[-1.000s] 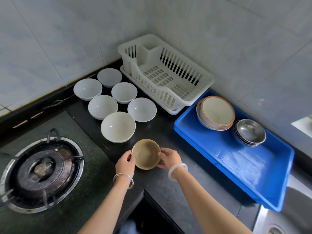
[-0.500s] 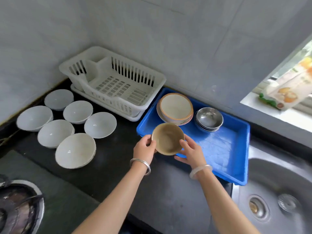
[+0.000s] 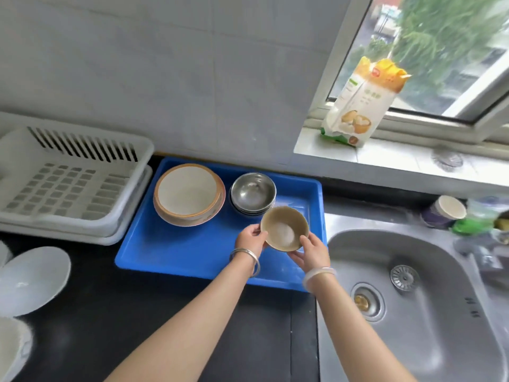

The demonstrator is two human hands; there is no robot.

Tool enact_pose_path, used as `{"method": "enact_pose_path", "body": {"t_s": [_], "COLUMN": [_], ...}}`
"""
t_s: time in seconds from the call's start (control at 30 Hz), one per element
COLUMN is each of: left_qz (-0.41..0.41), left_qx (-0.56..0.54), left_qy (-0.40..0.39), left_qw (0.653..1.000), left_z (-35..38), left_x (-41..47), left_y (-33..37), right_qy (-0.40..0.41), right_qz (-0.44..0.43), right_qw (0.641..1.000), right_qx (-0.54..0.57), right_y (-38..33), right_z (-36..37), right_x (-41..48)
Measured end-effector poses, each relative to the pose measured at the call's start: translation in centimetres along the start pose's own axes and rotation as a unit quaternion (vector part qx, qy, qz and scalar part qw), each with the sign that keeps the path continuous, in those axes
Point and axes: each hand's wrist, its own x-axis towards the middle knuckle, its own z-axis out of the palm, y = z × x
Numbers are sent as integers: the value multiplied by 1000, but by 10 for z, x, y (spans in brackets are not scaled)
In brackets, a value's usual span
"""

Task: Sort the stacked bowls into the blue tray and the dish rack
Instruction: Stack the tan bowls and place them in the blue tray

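- A small brown bowl (image 3: 284, 228) is held over the right part of the blue tray (image 3: 192, 252), mid-frame, just in front of the stacked steel bowls (image 3: 252, 193).
- The left hand (image 3: 249, 239) has its fingers clamped on the bowl's left rim.
- The right hand (image 3: 311, 250) grips the bowl's right side, with its fingers curled beneath.
- Orange-rimmed bowls (image 3: 188, 194) sit stacked in the tray's left part.
- The white dish rack (image 3: 68, 183) stands at the left edge of the frame.
- White bowls (image 3: 30, 279) lie on the dark surface (image 3: 137, 312) at lower left.

Silver bangle (image 3: 246, 260) on left wrist (pale translucent bangle (image 3: 319, 274) on right).
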Motion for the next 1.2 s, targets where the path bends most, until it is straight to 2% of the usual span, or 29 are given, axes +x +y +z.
{"method": "enact_pose_path", "body": {"t_s": [0.17, 0.33, 0.5, 0.63, 0.93, 1.2], "left_qz": [-29, -18, 15, 29, 63, 59], "left_qx": [-27, 5, -5, -4, 26, 62], "left_qy": [-21, -23, -42, -41, -23, -20], "left_qw": [999, 1000, 999, 999, 997, 996], "left_z": [26, 36, 47, 57, 74, 75], "left_x": [20, 40, 52, 57, 71, 74], "left_y": [-5, -10, -16, -15, -8, -3], "right_qy": [39, 69, 82, 93, 50, 20], "right_qz": [29, 13, 40, 19, 39, 62], "right_qw": [999, 995, 996, 995, 995, 997], "right_qx": [2, -76, 9, 16, 78, 51], "right_y": [6, 5, 2, -4, -18, -24], "right_z": [0, 4, 10, 13, 17, 17], "right_x": [29, 48, 64, 76, 98, 98]}}
